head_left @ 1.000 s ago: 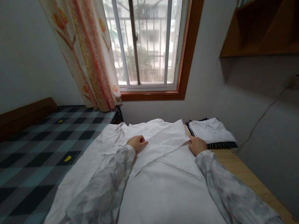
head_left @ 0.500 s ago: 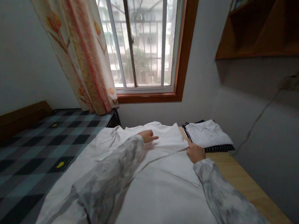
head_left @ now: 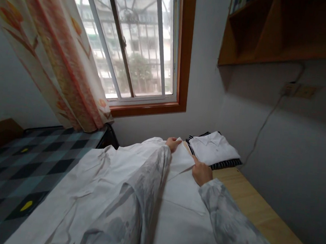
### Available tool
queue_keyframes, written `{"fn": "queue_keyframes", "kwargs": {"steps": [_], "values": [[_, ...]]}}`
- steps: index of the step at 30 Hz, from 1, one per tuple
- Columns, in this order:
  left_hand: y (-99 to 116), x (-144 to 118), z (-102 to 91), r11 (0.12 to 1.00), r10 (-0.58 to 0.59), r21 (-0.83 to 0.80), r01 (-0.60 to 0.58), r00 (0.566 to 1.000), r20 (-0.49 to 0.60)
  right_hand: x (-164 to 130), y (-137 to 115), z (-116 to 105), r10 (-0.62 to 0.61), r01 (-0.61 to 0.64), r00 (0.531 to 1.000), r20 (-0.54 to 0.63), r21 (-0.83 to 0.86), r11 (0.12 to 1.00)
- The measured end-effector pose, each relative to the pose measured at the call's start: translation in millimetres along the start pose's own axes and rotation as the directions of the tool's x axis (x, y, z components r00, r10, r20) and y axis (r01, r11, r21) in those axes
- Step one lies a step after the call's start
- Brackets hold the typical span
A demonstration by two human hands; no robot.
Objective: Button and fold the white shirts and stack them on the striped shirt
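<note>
A large white shirt [head_left: 131, 164] lies spread front up, wrinkled on its left side, with one part folded over along its right side. My left hand [head_left: 173, 144] is closed on the far edge of that folded part, fingers pinched at its upper corner. Nearer to me, my right hand [head_left: 202, 173] grips the right edge of the same part between thumb and index finger. The cloth between the two hands looks flat and fairly taut. My left sleeve covers some of the shirt's middle.
A folded white garment [head_left: 214, 148] rests on black striped cloth [head_left: 227, 164] at the back right of the wooden table [head_left: 260, 208]. At left is a checked bed cover [head_left: 41, 165]. Behind are a window [head_left: 136, 59] and curtain [head_left: 63, 61]; a wooden shelf [head_left: 249, 57] hangs upper right.
My left hand has gone from lying over the cloth with fingers extended to pinching its far right corner. My right hand keeps its hold on the edge. The view has swung right.
</note>
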State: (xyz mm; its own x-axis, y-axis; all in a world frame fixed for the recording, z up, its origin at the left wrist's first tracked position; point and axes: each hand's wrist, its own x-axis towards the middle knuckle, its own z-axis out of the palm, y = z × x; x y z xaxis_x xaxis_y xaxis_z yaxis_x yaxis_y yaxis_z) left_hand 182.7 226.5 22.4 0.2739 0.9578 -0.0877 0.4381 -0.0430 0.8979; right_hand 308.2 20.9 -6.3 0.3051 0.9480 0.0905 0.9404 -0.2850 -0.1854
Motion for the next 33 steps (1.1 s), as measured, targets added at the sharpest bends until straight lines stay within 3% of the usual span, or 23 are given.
{"fn": "queue_keyframes", "kwargs": {"steps": [6, 14, 18, 21, 23, 24, 26, 27, 28, 30, 33], "values": [[-14.9, 1.1, 10.3, 0.966, 0.167, 0.21, -0.153, 0.985, -0.047, 0.1, 3.6, -2.4, 0.044, -0.046, 0.999, 0.019, 0.087, 0.995], [-20.6, 3.6, 13.7, 0.911, 0.25, 0.358, -0.205, 0.965, -0.084, -0.8, 10.5, 1.3, 0.083, -0.082, 0.997, 0.0, 0.126, 0.989], [-14.0, -4.7, 1.2, 0.875, 0.3, 0.403, -0.268, 0.954, -0.017, -12.1, 11.1, -8.1, 0.101, -0.097, 0.995, -0.023, 0.127, 0.987], [-15.7, -34.9, -21.4, 0.808, 0.396, 0.451, -0.38, 0.916, 0.063, -27.1, 9.1, -24.3, 0.12, -0.107, 0.988, -0.1, 0.127, 0.986], [-23.0, -65.0, -42.1, 0.739, 0.465, 0.484, -0.468, 0.875, 0.136, -34.8, 6.0, -35.2, 0.04, -0.011, 0.98, -0.196, 0.147, 0.989], [-28.6, -81.3, -53.4, 0.652, 0.521, 0.528, -0.544, 0.828, 0.209, -36.4, 3.2, -39.4, -0.045, 0.084, 0.969, -0.242, 0.156, 0.984], [-42.6, -112.6, -76.5, 0.509, 0.568, 0.578, -0.639, 0.753, 0.332, -33.4, -5.9, -43.1, -0.257, 0.313, 0.92, -0.297, 0.156, 0.937], [-50.8, -126.1, -88.1, 0.475, 0.56, 0.6, -0.644, 0.747, 0.359, -28.5, -12.2, -42.0, -0.362, 0.415, 0.886, -0.29, 0.149, 0.897], [-59.5, -137.6, -99.5, 0.462, 0.533, 0.629, -0.625, 0.763, 0.366, -21.8, -19.4, -38.9, -0.447, 0.492, 0.856, -0.259, 0.143, 0.859], [-77.7, -153.9, -121.5, 0.48, 0.441, 0.702, -0.526, 0.836, 0.325, -4.4, -34.6, -27.0, -0.543, 0.561, 0.827, -0.148, 0.141, 0.816], [-103.9, -165.7, -149.9, 0.529, 0.252, 0.791, -0.307, 0.947, 0.199, 23.6, -51.0, -0.4, -0.513, 0.5, 0.857, 0.059, 0.152, 0.853]]}}
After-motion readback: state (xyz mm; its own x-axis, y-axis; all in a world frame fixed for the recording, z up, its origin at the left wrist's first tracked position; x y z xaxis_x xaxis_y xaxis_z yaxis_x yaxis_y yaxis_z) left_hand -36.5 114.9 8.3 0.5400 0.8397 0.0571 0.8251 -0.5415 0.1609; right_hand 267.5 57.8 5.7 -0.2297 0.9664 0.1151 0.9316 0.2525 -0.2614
